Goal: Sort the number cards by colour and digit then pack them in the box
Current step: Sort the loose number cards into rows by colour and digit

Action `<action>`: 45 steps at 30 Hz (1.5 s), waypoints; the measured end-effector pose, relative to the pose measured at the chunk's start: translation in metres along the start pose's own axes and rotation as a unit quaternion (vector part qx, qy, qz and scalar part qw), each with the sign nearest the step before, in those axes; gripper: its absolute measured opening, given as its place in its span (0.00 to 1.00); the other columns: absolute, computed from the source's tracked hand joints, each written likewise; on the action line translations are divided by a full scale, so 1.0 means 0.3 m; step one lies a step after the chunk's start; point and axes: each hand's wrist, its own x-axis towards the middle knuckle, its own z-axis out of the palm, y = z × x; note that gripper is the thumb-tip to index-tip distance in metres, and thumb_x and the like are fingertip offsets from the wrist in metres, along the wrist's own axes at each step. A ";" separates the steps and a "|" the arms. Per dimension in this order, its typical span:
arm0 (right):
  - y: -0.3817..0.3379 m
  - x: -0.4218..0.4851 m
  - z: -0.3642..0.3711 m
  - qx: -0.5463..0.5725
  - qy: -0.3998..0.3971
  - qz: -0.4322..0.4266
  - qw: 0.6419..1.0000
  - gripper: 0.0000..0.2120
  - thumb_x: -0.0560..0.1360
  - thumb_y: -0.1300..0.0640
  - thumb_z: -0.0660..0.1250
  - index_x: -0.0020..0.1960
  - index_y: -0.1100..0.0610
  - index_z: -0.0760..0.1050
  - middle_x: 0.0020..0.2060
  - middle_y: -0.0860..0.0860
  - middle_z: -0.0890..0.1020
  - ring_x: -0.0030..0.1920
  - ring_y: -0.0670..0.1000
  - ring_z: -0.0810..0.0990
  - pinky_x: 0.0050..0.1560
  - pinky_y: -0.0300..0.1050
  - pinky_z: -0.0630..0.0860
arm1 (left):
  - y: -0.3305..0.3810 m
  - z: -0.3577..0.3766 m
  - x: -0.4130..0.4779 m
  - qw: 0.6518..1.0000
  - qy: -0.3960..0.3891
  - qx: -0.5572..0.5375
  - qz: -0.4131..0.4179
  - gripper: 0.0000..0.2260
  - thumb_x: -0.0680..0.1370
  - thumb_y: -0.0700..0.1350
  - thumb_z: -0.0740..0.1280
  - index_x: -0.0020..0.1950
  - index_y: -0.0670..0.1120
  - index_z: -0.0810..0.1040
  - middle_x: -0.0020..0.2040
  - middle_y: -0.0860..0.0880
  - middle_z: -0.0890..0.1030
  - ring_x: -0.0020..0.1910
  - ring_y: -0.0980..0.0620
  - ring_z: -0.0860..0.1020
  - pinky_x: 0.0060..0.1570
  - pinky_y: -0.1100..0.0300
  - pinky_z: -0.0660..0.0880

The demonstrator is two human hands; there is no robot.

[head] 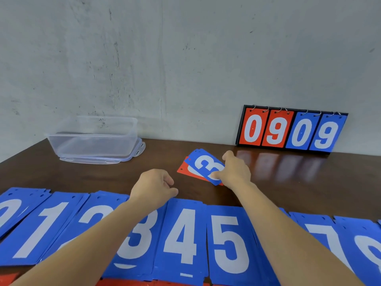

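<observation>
number cards are mostly sorted: blue piles (pixel 181 234) run in digit order from 0 along the near edge of the worktop (pixel 61 176), with red cards (pixel 127 282) peeking out below them. beyond the row, a blue 3 card (pixel 203 162) lies tilted on a single red card (pixel 182 170), and the right hand (pixel 235 172) has its grip pinched on the blue card's near end. the left hand (pixel 154 186) hovers loosely curled, its grip on nothing. the clear plastic box (pixel 92 131) stands on its lid (pixel 90 161), well apart at far left. likely risks: the red card dragging along underneath, or either forearm nudging the piles askew.
</observation>
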 end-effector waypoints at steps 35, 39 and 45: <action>0.050 -0.224 -0.173 0.621 0.087 0.120 0.770 0.10 0.76 0.59 0.69 0.56 0.54 0.74 0.48 0.52 0.82 0.48 0.51 0.82 0.41 0.44 0.78 | 0.147 0.006 0.022 0.898 -0.017 -0.440 -0.005 0.08 0.76 0.44 0.71 0.41 0.42 0.78 0.45 0.47 0.85 0.40 0.52 0.80 0.36 0.63 0.73; 0.040 -0.222 -0.204 0.637 0.101 0.119 0.755 0.12 0.76 0.61 0.69 0.58 0.55 0.74 0.50 0.52 0.82 0.48 0.51 0.82 0.42 0.44 0.78 | 0.077 -0.047 0.030 0.903 -0.048 -0.426 -0.008 0.02 0.77 0.43 0.70 0.49 0.48 0.81 0.49 0.50 0.85 0.47 0.53 0.81 0.40 0.63 0.72; -0.031 -0.225 -0.224 0.628 0.098 0.103 0.765 0.09 0.75 0.58 0.71 0.52 0.50 0.74 0.47 0.49 0.82 0.48 0.49 0.82 0.45 0.45 0.80 | 0.019 -0.120 0.023 0.909 -0.057 -0.413 -0.015 0.06 0.79 0.42 0.67 0.53 0.50 0.81 0.52 0.50 0.84 0.48 0.53 0.80 0.40 0.63 0.72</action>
